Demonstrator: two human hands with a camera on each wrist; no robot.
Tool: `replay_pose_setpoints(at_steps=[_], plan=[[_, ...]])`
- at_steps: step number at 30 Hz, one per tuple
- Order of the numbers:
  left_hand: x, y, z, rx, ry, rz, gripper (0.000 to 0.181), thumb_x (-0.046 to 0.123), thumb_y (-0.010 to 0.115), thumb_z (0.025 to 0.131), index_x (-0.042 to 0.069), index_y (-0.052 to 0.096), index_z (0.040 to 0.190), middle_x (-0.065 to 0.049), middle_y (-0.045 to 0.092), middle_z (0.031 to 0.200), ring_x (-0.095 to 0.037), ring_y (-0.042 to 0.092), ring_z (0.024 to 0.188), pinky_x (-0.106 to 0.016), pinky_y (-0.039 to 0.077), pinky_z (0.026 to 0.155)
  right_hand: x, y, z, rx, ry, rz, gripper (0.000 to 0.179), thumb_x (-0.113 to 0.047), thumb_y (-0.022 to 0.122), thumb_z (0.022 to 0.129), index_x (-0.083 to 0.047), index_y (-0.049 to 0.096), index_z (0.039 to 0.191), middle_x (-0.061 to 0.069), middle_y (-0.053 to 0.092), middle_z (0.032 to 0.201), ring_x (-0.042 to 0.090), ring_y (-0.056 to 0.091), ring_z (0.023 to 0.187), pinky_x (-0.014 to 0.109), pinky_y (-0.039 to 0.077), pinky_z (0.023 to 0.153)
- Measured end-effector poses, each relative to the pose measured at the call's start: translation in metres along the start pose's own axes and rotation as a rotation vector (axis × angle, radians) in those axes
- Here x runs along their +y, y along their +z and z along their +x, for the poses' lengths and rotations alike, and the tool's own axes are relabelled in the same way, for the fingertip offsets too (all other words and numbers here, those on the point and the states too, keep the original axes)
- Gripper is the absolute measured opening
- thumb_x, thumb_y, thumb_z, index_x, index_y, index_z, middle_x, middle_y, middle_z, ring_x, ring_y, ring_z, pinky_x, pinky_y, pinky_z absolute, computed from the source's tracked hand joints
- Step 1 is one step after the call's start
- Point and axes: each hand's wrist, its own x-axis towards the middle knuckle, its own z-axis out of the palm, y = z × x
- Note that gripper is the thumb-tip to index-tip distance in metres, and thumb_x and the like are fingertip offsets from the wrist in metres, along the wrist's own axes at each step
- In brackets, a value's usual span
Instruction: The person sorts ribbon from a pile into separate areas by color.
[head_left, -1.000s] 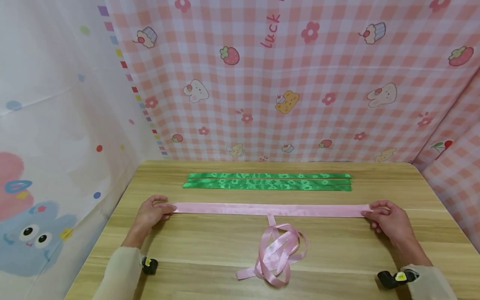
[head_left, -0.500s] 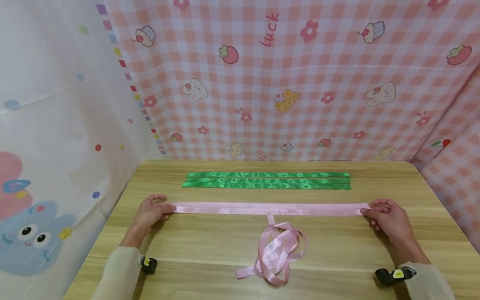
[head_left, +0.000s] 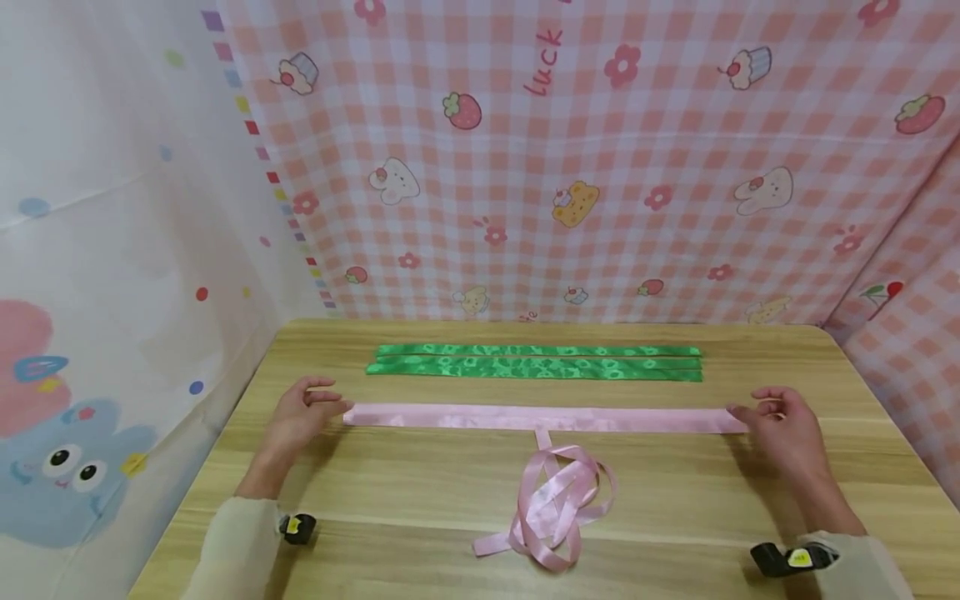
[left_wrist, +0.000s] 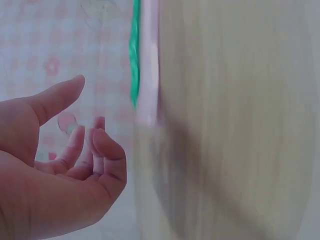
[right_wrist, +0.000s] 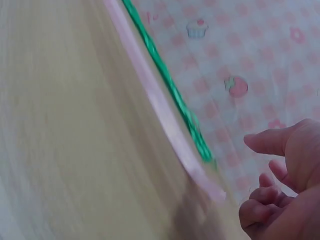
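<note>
left hand and right hand hold nothing, one at each end of the pink strip

each hand has its thumb spread from loosely bent fingers, and the wrist views show a gap between each hand and the pink strip. the strip lies flat on the counter, its long axis running left to right from hand to hand: rightward of the left, leftward of the right. which hand is nearer cannot be told.

a loosely looped pink ribbon lies on the near side of the strip's middle; green strips lie roughly parallel on the far side. a checked cloth hangs beyond.

in the head view the right thumb covers part of the strip's right end. whether the strip is one band or two, and whether the ribbon's upper tail runs beneath it, is hard to make out. the sleeves are cut off at the lower edge.
</note>
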Motion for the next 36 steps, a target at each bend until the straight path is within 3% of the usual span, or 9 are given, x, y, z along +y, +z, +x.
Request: replay_pose_setpoints(at_steps=[7,12,17,24,28,33,36], plan=[[0.013,0.026,-0.007,-0.098,0.069,-0.067,0.046,0.016,0.064,0.097,0.001,0.045,0.136,-0.013,0.067,0.114,-0.015,0.067,0.093,-0.03,0.054,0.078,-0.025,0.017,-0.013,-0.126,-0.182,-0.005,0.031,-0.027,0.068,0.095,0.0,0.056,0.106,-0.01,0.055,0.08,0.004,0.049,0.07,0.022,0.044,0.057],[0.023,0.048,-0.015,-0.184,0.108,-0.103,0.039,0.01,0.062,0.097,-0.003,0.049,0.132,-0.017,0.068,0.11,-0.019,0.065,0.093,-0.034,0.056,0.081,-0.039,0.037,-0.023,-0.238,-0.285,0.001,0.022,-0.02,0.067,0.096,0.0,0.061,0.1,-0.007,0.061,0.083,0.005,0.052,0.075,0.024,0.045,0.06],[0.032,0.077,-0.021,-0.288,0.155,-0.103,0.037,0.006,0.063,0.095,-0.004,0.051,0.128,-0.022,0.068,0.108,-0.029,0.066,0.093,-0.038,0.056,0.081,-0.052,0.061,-0.037,-0.378,-0.361,0.055,0.013,-0.012,0.067,0.095,-0.001,0.062,0.097,0.004,0.063,0.087,0.011,0.054,0.075,0.025,0.046,0.062],[0.048,0.131,-0.027,-0.421,0.219,-0.086,0.031,0.006,0.063,0.095,-0.004,0.055,0.123,-0.023,0.069,0.107,-0.032,0.068,0.092,-0.041,0.056,0.08,-0.062,0.099,-0.059,-0.533,-0.397,0.086,0.006,-0.007,0.068,0.092,-0.005,0.064,0.095,0.006,0.065,0.091,0.013,0.06,0.084,0.024,0.051,0.076],[0.054,0.159,-0.032,-0.515,0.229,-0.083,0.029,0.006,0.062,0.095,-0.003,0.056,0.122,-0.021,0.069,0.107,-0.029,0.068,0.089,-0.038,0.056,0.075,-0.063,0.116,-0.069,-0.599,-0.387,0.132,0.011,-0.007,0.068,0.092,-0.003,0.061,0.1,0.009,0.064,0.095,0.017,0.062,0.088,0.025,0.052,0.078],[0.057,0.183,-0.041,-0.627,0.192,-0.067,0.031,0.009,0.062,0.094,0.002,0.056,0.124,-0.014,0.069,0.11,-0.023,0.066,0.094,-0.035,0.053,0.077,-0.066,0.126,-0.08,-0.653,-0.387,0.145,0.02,-0.006,0.067,0.093,0.001,0.055,0.109,0.011,0.062,0.099,0.015,0.059,0.088,0.023,0.052,0.076],[0.059,0.192,-0.047,-0.662,0.192,-0.064,0.032,0.01,0.064,0.094,0.004,0.055,0.125,-0.01,0.07,0.11,-0.022,0.066,0.097,-0.035,0.053,0.082,-0.068,0.127,-0.087,-0.68,-0.391,0.152,0.023,-0.004,0.067,0.092,0.002,0.054,0.11,0.012,0.062,0.099,0.016,0.059,0.087,0.023,0.052,0.074]])
